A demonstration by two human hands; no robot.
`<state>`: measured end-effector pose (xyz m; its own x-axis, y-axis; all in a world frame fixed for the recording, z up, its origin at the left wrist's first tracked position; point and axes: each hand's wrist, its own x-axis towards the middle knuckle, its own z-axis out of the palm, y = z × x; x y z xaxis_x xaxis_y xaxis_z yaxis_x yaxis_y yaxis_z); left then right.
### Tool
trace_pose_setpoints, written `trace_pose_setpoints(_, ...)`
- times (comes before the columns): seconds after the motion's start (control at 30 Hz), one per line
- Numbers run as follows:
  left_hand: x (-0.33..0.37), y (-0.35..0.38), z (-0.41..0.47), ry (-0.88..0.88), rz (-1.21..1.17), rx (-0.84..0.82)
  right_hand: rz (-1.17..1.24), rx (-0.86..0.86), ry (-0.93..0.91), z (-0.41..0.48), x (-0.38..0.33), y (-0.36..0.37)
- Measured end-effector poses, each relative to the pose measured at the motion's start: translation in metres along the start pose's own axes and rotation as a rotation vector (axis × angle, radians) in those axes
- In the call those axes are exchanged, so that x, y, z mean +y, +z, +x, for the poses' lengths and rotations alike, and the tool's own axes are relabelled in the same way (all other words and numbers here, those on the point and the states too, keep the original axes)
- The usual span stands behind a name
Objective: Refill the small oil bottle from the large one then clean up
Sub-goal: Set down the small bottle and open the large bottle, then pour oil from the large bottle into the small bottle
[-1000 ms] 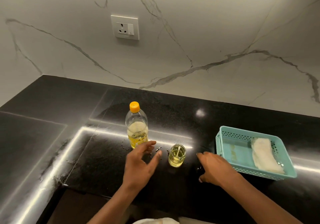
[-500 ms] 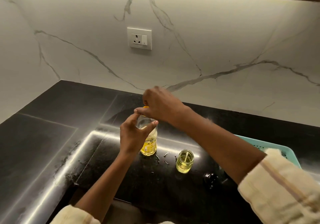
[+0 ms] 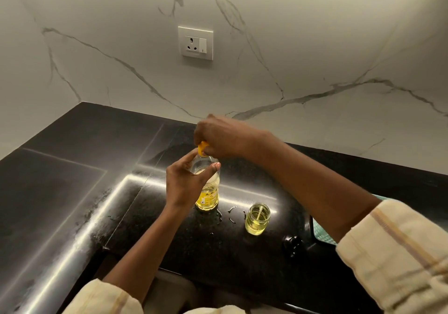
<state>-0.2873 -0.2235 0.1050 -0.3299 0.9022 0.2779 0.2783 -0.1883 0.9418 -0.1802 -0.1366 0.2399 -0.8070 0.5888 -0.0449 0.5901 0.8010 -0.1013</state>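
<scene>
Large bottle on counter, small jar right of it, basket farther right

The person wears a top with loose, wide sleeves in a soft cream colour. The right sleeve has thin tan stripes that cross each other and make big squares, with one wider tan band near its edge, and the cloth looks a bit rough and has folds in it. The left sleeve is the same cream with a faint tan stripe, and both sleeves end partway up the arms, which are bare down to the left hand and right hand.
</scene>
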Motion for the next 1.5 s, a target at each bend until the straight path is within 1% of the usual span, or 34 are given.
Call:
trace_pose_setpoints(0.1,-0.002,0.0,0.001,-0.017,0.008,0.001,-0.013,-0.072,-0.07,0.0,0.0,-0.008)
trace_pose_setpoints(0.23,-0.004,0.001,0.001,-0.003,-0.045,-0.005,-0.059,0.023,0.036,0.002,0.001,0.002)
trace_pose_setpoints(0.3,-0.005,0.0,0.001,0.012,-0.025,-0.01,-0.068,0.031,0.042,0.003,0.002,0.008)
trace_pose_setpoints(0.47,-0.008,0.0,0.003,-0.002,-0.001,-0.013,-0.08,-0.014,-0.11,-0.002,0.003,-0.004)
trace_pose_setpoints(0.53,-0.009,0.001,0.002,0.021,0.011,-0.014,-0.074,0.015,-0.134,-0.006,0.005,-0.007)
trace_pose_setpoints(0.6,-0.009,0.001,0.001,0.04,0.022,-0.007,-0.063,0.066,-0.11,-0.012,0.007,-0.007)
trace_pose_setpoints(0.73,-0.01,0.002,0.001,0.093,0.072,-0.002,0.027,0.168,-0.03,-0.034,0.011,-0.011)
trace_pose_setpoints(0.8,-0.012,0.003,0.001,0.101,0.08,0.002,0.122,0.149,0.033,-0.056,0.012,-0.006)
trace_pose_setpoints(0.87,-0.018,0.003,0.0,0.109,0.097,0.015,0.2,0.024,0.145,-0.085,0.013,0.018)
trace_pose_setpoints(0.97,-0.029,0.003,-0.005,0.107,0.16,0.033,0.336,-0.242,0.335,-0.136,0.024,0.08)
trace_pose_setpoints(1.03,-0.039,0.005,-0.009,0.057,0.174,0.025,0.371,-0.328,0.468,-0.168,0.032,0.121)
trace_pose_setpoints(1.07,-0.044,0.006,-0.012,0.037,0.177,0.016,0.383,-0.339,0.531,-0.182,0.034,0.139)
trace_pose_setpoints(1.17,-0.057,0.005,-0.015,-0.003,0.196,-0.004,0.377,-0.294,0.714,-0.21,0.027,0.189)
trace_pose_setpoints(1.23,-0.061,0.007,-0.016,-0.022,0.209,-0.007,0.388,-0.237,0.796,-0.218,0.019,0.215)
trace_pose_setpoints(1.4,-0.064,0.012,-0.02,-0.037,0.209,0.01,0.393,-0.105,0.836,-0.216,0.01,0.244)
trace_pose_setpoints(1.5,-0.066,0.012,-0.019,-0.029,0.206,0.003,0.362,-0.07,0.845,-0.215,0.009,0.247)
